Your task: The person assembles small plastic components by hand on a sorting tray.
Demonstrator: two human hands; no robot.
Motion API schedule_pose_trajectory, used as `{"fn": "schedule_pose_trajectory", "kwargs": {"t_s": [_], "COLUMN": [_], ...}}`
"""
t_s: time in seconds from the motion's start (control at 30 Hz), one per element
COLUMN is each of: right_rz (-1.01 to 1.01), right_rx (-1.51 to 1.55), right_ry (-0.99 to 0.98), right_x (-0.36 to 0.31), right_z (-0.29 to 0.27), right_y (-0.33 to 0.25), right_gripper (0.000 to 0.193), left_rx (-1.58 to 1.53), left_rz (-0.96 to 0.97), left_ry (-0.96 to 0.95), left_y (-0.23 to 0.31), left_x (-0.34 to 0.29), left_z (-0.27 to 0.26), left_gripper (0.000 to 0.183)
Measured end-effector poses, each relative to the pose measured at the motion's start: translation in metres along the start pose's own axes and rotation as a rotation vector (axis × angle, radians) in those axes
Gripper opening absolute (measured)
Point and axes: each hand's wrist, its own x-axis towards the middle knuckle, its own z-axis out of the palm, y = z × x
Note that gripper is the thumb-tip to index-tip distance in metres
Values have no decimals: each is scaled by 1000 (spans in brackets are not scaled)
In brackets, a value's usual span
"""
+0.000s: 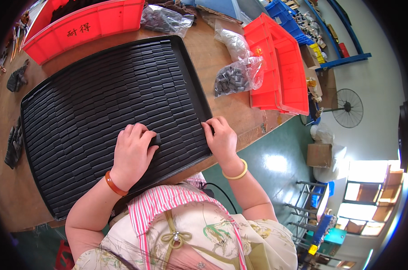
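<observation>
A large black tray point(196, 81) lies on the wooden table in front of me, filled with many rows of short black pieces point(109, 94). My left hand point(134, 150) is over the near rows, fingers curled and closed on a small black piece point(156, 140) that shows beside the thumb. At the tray's right edge, my right hand point(223, 137) is closed, with thumb and fingers gripping the rim near the front corner. Its fingertips are partly hidden.
A red bin point(85, 31) holding dark pieces stands behind the tray. To the right are a clear bag of grey pieces point(233, 80) and red bins point(267, 63). Dark gloves point(15, 144) lie at the left. A fan point(347, 108) stands beyond the table point(246, 128).
</observation>
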Motion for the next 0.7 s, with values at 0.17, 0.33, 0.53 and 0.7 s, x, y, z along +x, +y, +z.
{"fn": "schedule_pose_trajectory", "kwargs": {"t_s": [0.17,0.33,0.53,0.7], "right_rz": [5,-1,153,127], "right_rx": [46,51,-28,-114], "right_ry": [29,-113,-300,-295], "right_x": [3,1,-4,-6], "right_z": [-11,-18,-26,-25], "right_y": [6,6,-1,2], "right_gripper": [10,10,18,19], "left_rx": [40,8,-57,-116], "left_rz": [-24,-20,31,34], "left_ry": [-24,14,130,136], "left_y": [-3,-3,-2,-2], "left_x": [0,1,5,5], "left_z": [3,3,4,2], "left_gripper": [29,23,12,11]}}
